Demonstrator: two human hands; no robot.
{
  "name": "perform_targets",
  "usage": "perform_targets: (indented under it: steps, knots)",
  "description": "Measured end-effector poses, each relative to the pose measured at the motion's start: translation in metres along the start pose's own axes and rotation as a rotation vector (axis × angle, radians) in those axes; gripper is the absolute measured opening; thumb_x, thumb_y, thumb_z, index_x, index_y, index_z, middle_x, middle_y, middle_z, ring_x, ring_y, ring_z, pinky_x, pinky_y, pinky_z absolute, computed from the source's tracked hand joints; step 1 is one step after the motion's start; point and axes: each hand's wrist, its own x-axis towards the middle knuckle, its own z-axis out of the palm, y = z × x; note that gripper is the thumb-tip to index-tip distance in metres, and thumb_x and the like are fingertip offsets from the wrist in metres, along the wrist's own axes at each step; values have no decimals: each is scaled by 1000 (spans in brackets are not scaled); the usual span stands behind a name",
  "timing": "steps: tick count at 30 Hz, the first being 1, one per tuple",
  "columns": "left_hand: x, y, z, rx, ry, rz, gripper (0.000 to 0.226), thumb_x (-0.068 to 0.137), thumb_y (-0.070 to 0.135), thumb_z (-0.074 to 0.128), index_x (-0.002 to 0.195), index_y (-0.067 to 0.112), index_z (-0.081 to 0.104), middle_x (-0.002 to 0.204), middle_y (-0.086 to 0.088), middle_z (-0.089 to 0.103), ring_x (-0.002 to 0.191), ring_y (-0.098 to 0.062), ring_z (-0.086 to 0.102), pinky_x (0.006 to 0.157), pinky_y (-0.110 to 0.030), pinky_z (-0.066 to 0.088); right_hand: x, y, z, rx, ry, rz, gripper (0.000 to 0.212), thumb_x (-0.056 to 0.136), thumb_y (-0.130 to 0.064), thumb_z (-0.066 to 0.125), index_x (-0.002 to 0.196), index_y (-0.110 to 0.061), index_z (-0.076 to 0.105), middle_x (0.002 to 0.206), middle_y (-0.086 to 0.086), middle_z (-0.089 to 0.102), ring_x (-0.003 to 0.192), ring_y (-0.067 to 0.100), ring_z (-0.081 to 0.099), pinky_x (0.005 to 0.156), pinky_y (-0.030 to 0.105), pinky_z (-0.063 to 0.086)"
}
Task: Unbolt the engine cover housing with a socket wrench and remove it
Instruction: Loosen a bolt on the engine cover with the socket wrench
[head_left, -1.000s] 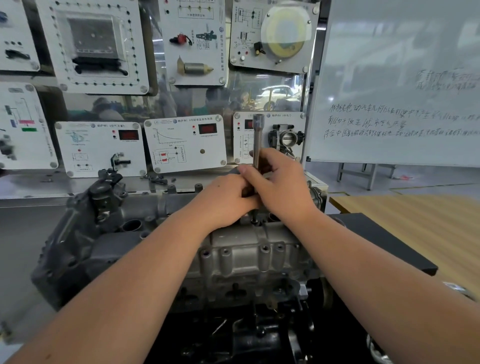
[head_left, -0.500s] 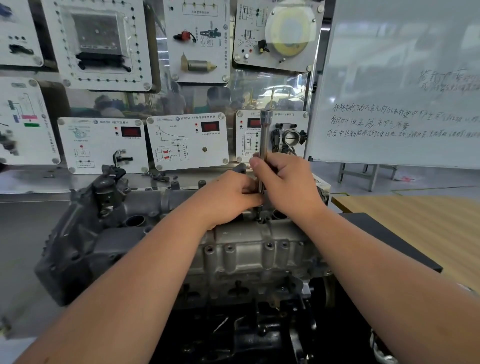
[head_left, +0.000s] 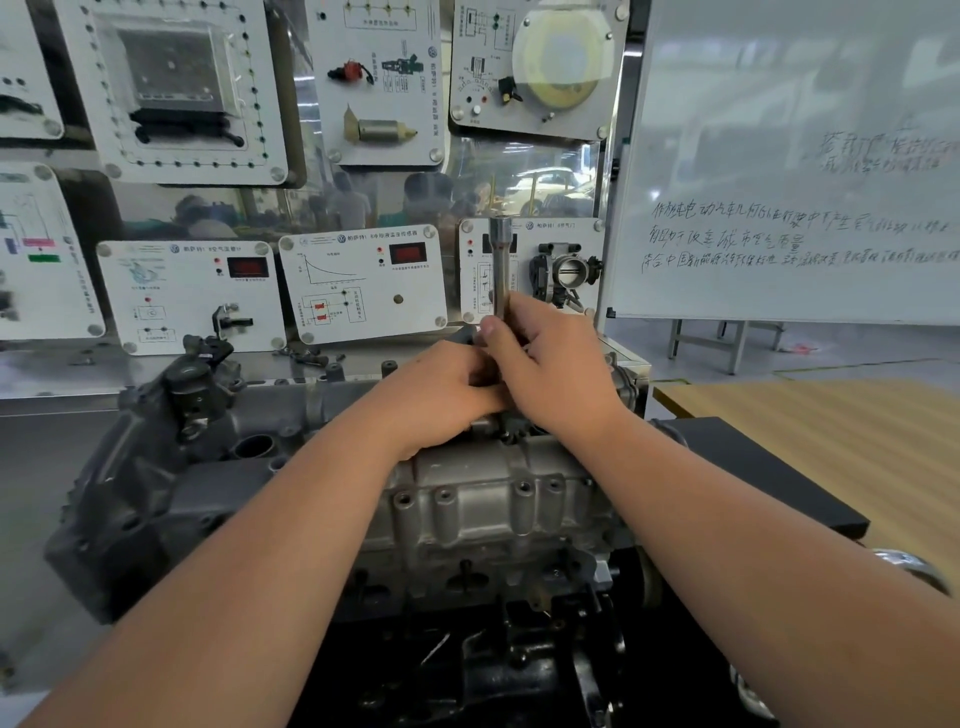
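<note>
Head view, reading from the left: white training panels with red digital displays hang on the wall behind the bench, and below them the dark end of the engine sits on the work surface. The engine cover housing, a grey cast piece dotted with bolt holes, lies across the middle of the engine, still seated on it, directly under both forearms. The left hand rests on the top of the housing with its fingers curled in toward the lower part of the socket wrench; the right hand hides the contact, so I cannot tell whether the left hand actually grips the tool or only steadies it. The wrench stands upright, its metal shaft rising above both hands with the wider socket end at the top. The right hand wraps its fingers and thumb round the shaft just beside the left hand, knuckles touching. Behind it a throttle body is mounted on a panel. Further right stands a whiteboard with handwriting, and a wooden tabletop lies below it.
</note>
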Motion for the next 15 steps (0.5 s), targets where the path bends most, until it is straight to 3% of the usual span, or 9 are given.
perform_targets:
  steps: [2,4,5,7,9,13,15]
  knots:
    - [0,0,-1,7,-4,20,11,73,44,65,80,50,71,77,19,74,66,5,65,68,-36,55,-1,0,2,-9,4,-30,6,99,-21,57,97,-17,61,62,1,62,58,16,56,55,35,42]
    - [1,0,-2,23,5,36,8,78,38,68,80,46,70,77,20,73,65,5,64,64,-30,50,-2,-2,2,24,25,-31,27,98,-27,61,124,-19,60,73,-2,70,62,12,60,58,29,47]
    - [1,0,-1,38,10,48,8,81,37,70,81,45,68,79,20,73,68,4,66,64,-31,51,-2,-3,1,44,37,-25,33,97,-29,64,128,-18,60,81,-2,72,68,11,62,62,26,49]
    - [3,0,0,77,25,52,5,84,38,72,86,39,68,81,13,74,73,-3,69,71,-40,57,-1,-3,0,30,84,-58,12,95,-25,68,103,-17,65,76,-9,65,69,6,58,63,23,45]
    - [4,-1,0,76,31,45,8,81,42,71,86,36,69,81,9,75,74,-7,71,77,-45,59,-1,-5,0,-31,120,-87,23,95,-17,67,77,-17,52,64,-14,45,62,1,44,59,14,32]
    - [2,0,1,23,12,23,17,73,44,59,76,58,68,78,19,73,65,3,66,72,-38,59,-2,-6,0,-60,66,-91,25,98,-11,59,75,-3,53,63,-1,47,60,18,44,56,15,33]
    - [2,0,1,42,8,15,17,72,43,59,76,57,68,75,19,73,59,3,64,69,-37,58,-2,-5,1,-43,71,-87,24,97,-9,59,75,-1,54,63,3,49,60,20,46,55,22,32]
